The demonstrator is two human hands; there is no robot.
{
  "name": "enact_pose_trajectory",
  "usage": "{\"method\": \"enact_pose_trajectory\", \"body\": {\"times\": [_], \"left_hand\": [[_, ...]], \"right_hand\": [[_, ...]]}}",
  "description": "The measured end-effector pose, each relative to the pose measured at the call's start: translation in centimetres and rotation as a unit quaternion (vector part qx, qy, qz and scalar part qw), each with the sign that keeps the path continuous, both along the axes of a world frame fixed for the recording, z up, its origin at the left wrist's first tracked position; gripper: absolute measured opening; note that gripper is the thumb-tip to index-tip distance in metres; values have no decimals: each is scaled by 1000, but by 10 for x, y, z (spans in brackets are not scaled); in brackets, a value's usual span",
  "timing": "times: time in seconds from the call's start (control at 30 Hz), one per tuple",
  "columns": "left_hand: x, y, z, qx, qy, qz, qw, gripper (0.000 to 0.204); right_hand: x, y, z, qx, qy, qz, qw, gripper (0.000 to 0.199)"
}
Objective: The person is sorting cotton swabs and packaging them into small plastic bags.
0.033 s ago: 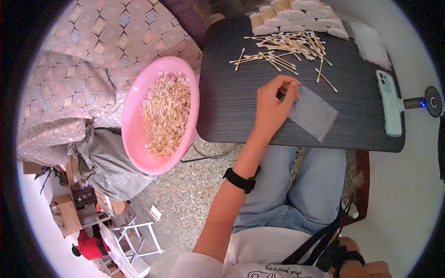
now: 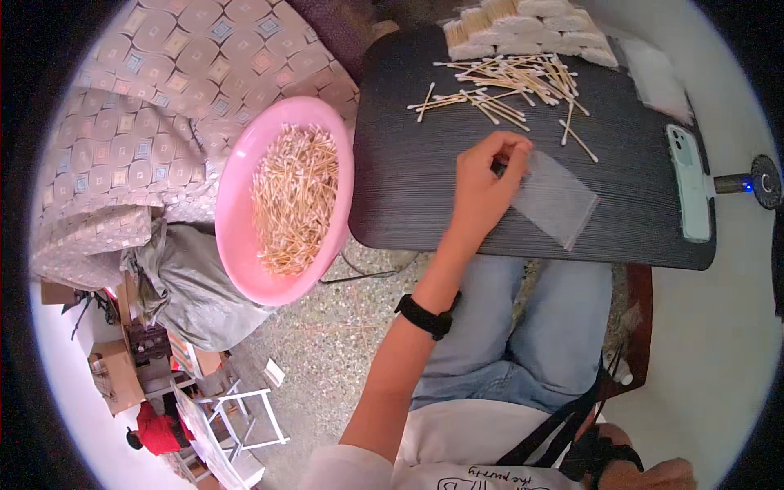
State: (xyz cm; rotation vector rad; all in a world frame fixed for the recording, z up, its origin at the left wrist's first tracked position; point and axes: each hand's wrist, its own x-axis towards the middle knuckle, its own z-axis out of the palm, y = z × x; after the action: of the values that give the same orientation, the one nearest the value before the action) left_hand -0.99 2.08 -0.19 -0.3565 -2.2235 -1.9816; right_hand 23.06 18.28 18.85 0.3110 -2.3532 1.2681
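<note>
My left hand [image 2: 488,175] pinches the upper corner of a clear, flat plastic bag [image 2: 559,200] that lies on a black table. Its thumb and forefinger are pressed together, and a black band circles the wrist. Beyond the hand lies a loose pile of cotton swabs [image 2: 523,77] with wooden sticks and white tips; a few have strayed from the pile. My right hand [image 2: 665,474] is at the lower right by my body, away from the table. The picture's lower edge cuts it off, so its fingers cannot be made out.
Packed bundles of swabs [image 2: 531,33] are stacked at the table's far edge, beside more clear bags [image 2: 653,77]. A pale green phone [image 2: 692,188] lies at the right edge, near a small fan [image 2: 763,181]. Left of the table, a pink basin [image 2: 237,245] holds many swabs. A person [image 2: 159,429] in red is farther left.
The whole view has shifted very slightly. My right hand has moved a little to the right; my left hand keeps its pinch on the bag.
</note>
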Motion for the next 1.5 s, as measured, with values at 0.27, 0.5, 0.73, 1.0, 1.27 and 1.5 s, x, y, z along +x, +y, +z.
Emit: {"method": "enact_pose_trajectory", "body": {"times": [0.27,0.5,0.73,1.0,1.27,1.5], "left_hand": [[-3,-10,-2,-4,-2,-1,1000,13],[2,-10,1,71,-27,-11,997,13],[93,-9,129,-70,109,-150,980,8],[125,-15,122,-25,37,-145,988,8],[139,-23,128,5,-4,-165,986,9],[122,-6,125,28,-40,-193,980,10]], "right_hand": [[-96,-1,-92,31,-261,-60,963,25],[-180,22,-171,131,-61,-68,987,31],[-201,32,-195,148,-55,-81,984,19],[-208,24,-197,186,1,-75,980,18],[-204,30,-198,190,-7,-90,978,17],[-205,28,-197,184,-4,-88,979,16]]}}
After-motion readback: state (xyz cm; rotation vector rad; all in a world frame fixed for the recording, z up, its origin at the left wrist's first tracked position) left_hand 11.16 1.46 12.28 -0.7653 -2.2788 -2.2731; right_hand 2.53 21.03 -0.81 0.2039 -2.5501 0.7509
